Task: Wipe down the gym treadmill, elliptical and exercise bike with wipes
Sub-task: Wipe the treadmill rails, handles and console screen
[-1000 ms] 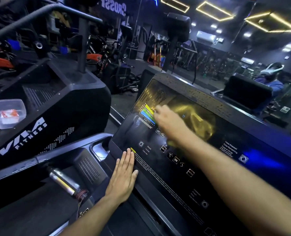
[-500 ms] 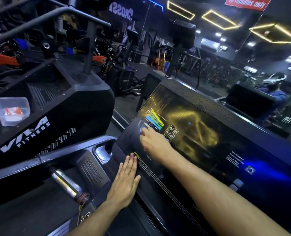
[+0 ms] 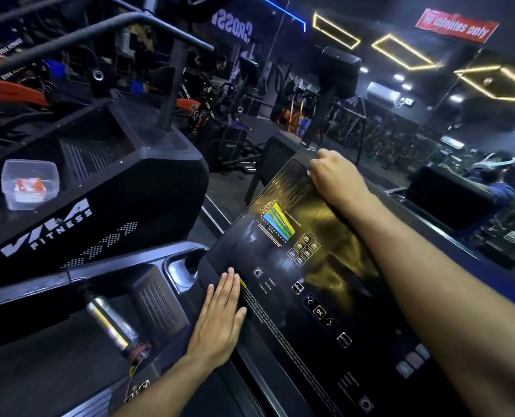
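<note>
So the right hand (image 3: 333,173) was curled at the console (image 3: 280,299)'s far top corner, wipe hidden so can't tell, left hand (image 3: 223,314) flat and relaxed on its near edge, panel stretching back toward me.

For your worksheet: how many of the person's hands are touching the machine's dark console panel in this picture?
2. The left hand lies flat on the console panel's lower-left edge; the right hand is curled at its far top corner. Whether it holds a wipe is hidden.

Left hand (image 3: 220,320) lies flat, fingers straight together; right hand (image 3: 334,176), arm outstretched, seems curled, perhaps clutching something unseen.
</note>
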